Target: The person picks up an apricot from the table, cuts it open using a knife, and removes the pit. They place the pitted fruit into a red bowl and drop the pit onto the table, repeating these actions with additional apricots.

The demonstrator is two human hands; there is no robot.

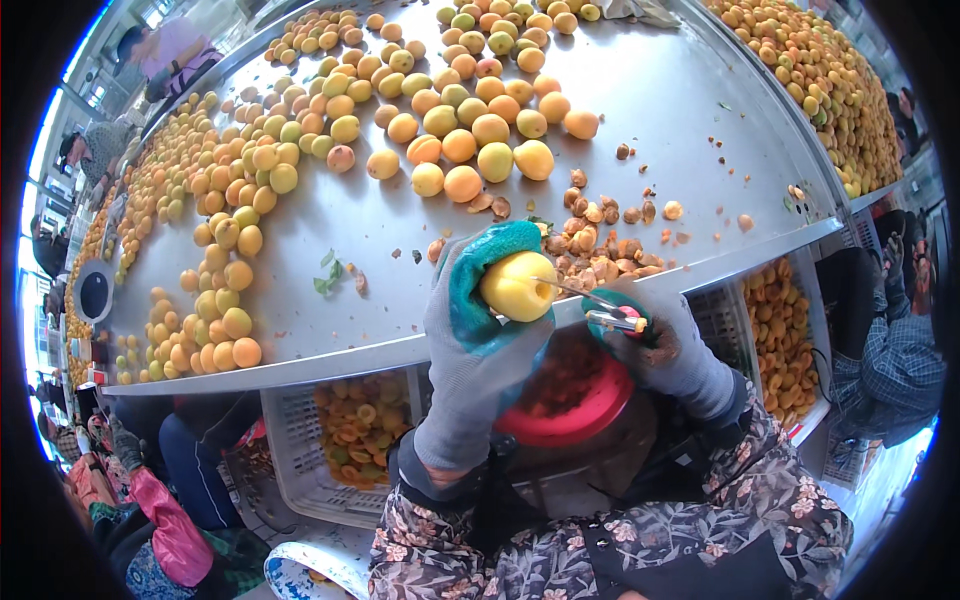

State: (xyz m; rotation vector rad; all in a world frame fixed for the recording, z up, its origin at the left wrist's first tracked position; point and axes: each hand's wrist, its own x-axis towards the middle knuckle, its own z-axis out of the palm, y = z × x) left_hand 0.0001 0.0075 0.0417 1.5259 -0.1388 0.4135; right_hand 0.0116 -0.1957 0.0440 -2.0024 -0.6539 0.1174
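My left hand (455, 360), in a grey glove with a green-coated palm, is wrapped round a yellow apricot (512, 285) near the table's front edge. A dark hollow shows on the fruit's right side. My right hand (680, 350), in a similar glove, is closed on a slim metal tool (608, 319) whose thin end reaches to that hollow. The gloved fingers partly cover the tool, so its exact kind cannot be told. Behind my hands lies a heap of brown apricot stones (590, 240) on the metal table (690, 185).
Whole apricots (490, 130) spread over the table's far and left parts. Below the edge stand a pink basin (570, 425) and crates of halved apricots (362, 425) (780, 350). More fruit (810, 80) is piled at the far right. Other people (890, 370) sit on both sides.
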